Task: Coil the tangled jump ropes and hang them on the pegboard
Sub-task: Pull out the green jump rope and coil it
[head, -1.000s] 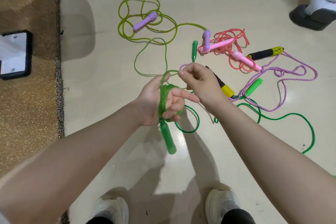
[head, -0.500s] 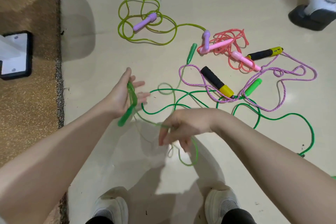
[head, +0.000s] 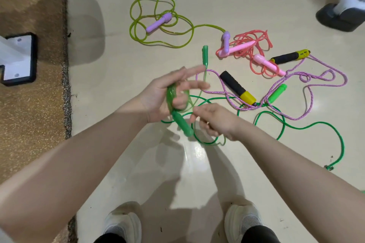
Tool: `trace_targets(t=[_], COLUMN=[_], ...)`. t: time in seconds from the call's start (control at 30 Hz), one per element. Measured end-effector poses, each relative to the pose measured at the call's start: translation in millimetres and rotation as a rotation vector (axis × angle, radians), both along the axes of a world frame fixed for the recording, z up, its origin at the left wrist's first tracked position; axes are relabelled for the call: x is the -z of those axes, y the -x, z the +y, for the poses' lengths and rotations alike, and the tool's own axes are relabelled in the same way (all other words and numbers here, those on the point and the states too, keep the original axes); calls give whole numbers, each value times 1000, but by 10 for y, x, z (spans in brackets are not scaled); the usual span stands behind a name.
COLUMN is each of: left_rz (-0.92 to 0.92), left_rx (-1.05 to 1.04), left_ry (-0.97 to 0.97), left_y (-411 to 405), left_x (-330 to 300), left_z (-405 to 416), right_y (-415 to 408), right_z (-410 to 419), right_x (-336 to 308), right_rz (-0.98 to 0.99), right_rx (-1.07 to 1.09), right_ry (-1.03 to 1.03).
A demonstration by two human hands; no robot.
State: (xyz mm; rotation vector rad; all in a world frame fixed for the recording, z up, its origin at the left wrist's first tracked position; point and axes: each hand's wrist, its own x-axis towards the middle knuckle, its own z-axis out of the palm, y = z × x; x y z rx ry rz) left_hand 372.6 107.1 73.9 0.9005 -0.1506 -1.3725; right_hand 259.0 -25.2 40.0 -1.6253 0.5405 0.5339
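Head view shows our translucent green plastic jump rope [head: 178, 102] wound in a few loops around our left hand [head: 164, 94], its green handle [head: 181, 124] hanging below the palm. Our left fingers are spread nearly straight, so the coil is draped on the hand rather than clenched. Our right hand [head: 215, 120] sits just beside it, fingers curled and apparently pinching the loose cord, though blur hides the contact. The rope's far green handle [head: 205, 54] lies on the pale floor [head: 118, 85]. We judge the cord light, springy and slick, so we would take it near the handle and keep tension. Beyond lie a darker green cord [head: 296, 126], a purple braided rope [head: 316, 85], a coral rope [head: 254, 49] and a yellow-green rope [head: 158, 16].
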Motion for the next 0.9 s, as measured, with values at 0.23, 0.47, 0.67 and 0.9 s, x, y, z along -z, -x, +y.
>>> trace_targets(t=[0.23, 0.47, 0.67, 0.9], left_rz=[-321, -179, 142, 30], left_rx=[-67, 340, 419, -394], left_ry=[-418, -373, 301, -229], left_y=[-63, -37, -86, -280], left_x=[306, 138, 142, 215], left_z=[203, 323, 186, 176], right_y=[-173, -367, -245, -53], right_z=[203, -34, 61, 362], right_x=[-466, -503, -121, -200], right_rz=[119, -357, -294, 267], right_rx=[-690, 21, 78, -585], right_ry=[109, 149, 69, -48])
